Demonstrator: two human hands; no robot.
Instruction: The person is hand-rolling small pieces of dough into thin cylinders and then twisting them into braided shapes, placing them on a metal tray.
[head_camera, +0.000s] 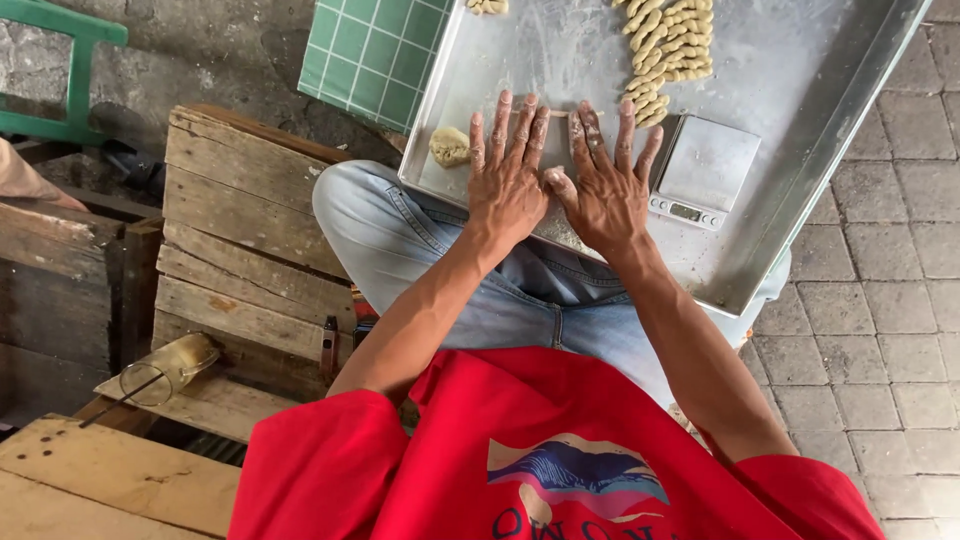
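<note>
Nearest the camera was the person's red shirt (540, 450), and below it the blue jeans (420, 240) of crossed legs, on which a wide metal tray (800, 80) rested. The person sat on a bench (240, 260) of rough wooden planks, with paving stones (880, 330) off to the right.

Both forearms reached forward onto the tray. The left hand (508, 180) lay flat, palm down, fingers spread and dusted with flour. The right hand (608, 185) lay the same way just beside it, fingers splayed. Under the fingertips of both ran a thin rope of dough (560, 113), pressed against the tray floor; only a short stretch showed between the hands. Neither hand pinched anything.

The step in hand looked like rolling the dough out into a strand. Judging by that, the next move would call for even, light pressure from both palms so the rope thinned without breaking.

Left of the hands sat a lump of dough (450, 146). To the right lay a small digital scale (702, 170). Farther up the tray, twisted dough pieces (672, 50) lay in rows, and beyond the tray's corner a green tiled surface (368, 55) showed.
</note>
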